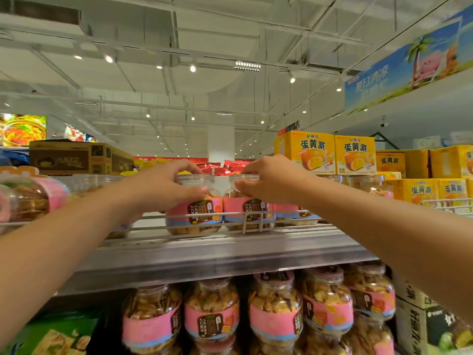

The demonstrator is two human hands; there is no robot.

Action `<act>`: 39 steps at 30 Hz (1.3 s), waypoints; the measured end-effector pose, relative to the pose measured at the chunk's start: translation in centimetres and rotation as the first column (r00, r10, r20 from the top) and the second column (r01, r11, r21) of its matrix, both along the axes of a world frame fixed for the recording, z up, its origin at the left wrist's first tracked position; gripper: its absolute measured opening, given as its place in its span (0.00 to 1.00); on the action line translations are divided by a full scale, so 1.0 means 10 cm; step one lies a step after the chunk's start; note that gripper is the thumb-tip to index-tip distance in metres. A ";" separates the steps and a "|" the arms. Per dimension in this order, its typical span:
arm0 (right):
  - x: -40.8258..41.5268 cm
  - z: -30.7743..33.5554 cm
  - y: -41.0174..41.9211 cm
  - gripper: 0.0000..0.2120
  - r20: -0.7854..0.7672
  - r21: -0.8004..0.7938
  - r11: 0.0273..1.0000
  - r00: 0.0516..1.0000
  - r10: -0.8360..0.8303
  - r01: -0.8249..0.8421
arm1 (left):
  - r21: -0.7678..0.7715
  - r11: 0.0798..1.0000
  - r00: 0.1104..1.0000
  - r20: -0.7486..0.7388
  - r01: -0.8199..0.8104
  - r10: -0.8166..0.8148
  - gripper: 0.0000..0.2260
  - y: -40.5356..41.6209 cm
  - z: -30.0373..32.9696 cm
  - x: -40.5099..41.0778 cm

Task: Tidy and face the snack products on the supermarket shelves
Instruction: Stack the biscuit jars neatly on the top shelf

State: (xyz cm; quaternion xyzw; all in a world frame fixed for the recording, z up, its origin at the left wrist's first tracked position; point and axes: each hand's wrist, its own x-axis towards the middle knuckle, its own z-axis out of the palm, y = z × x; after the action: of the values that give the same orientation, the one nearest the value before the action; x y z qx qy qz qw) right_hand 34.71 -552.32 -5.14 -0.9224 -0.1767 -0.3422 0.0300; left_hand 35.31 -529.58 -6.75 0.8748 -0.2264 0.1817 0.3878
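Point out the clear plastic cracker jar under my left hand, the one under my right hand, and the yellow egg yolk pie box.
left clear plastic cracker jar point(194, 213), head view, on its pink label.
right clear plastic cracker jar point(247, 210), head view, on its label.
yellow egg yolk pie box point(313, 152), head view, on its front face.

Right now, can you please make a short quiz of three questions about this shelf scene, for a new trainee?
1. True or false: each of the hands grips its own jar.
2. What colour are the boxes right of the jars? A) yellow B) green C) black
3. Fill in: the jars stand behind a white wire ____.

Key:
1. True: left hand on the left jar, right hand on the right jar.
2. A: yellow boxes.
3. Rail.
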 end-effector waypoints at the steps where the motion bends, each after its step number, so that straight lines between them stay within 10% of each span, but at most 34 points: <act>1: 0.00 -0.01 -0.01 0.22 0.012 -0.001 1.000 1.000 -0.001 0.001 | -0.009 1.000 1.000 0.014 -0.002 0.002 0.11 -0.01 -0.01 0.00; 11: 0.05 -0.08 0.00 0.22 0.029 0.049 0.999 1.000 -0.010 0.009 | -0.050 0.999 1.000 0.016 0.014 -0.013 0.15 -0.01 -0.09 -0.05; 15: 0.00 -0.07 0.03 0.25 0.036 -0.013 0.997 0.997 -0.071 0.072 | 0.099 0.982 0.978 0.147 -0.164 0.149 0.31 0.00 -0.11 -0.11; 24: -0.22 -0.20 0.82 0.18 0.208 0.024 0.910 0.892 0.401 -0.414 | 0.088 0.949 0.763 0.619 -0.303 0.186 0.05 0.72 -0.21 -0.64; 31: -0.11 -0.19 1.79 0.18 0.113 0.008 0.875 0.869 0.481 -0.485 | 0.066 0.824 0.694 0.580 -0.563 0.428 0.00 1.83 -0.09 -0.79; 39: 0.05 0.04 2.22 0.19 -0.091 0.172 0.939 0.945 0.315 -0.297 | 0.341 0.773 0.842 0.294 -0.535 0.453 0.29 2.25 -0.09 -0.55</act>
State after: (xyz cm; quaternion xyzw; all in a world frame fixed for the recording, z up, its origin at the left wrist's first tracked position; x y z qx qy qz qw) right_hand 35.19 -530.12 -4.71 -0.8969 -0.2887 -0.2913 0.1651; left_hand 29.79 -507.05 -7.61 0.9424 -0.0575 0.3107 0.1097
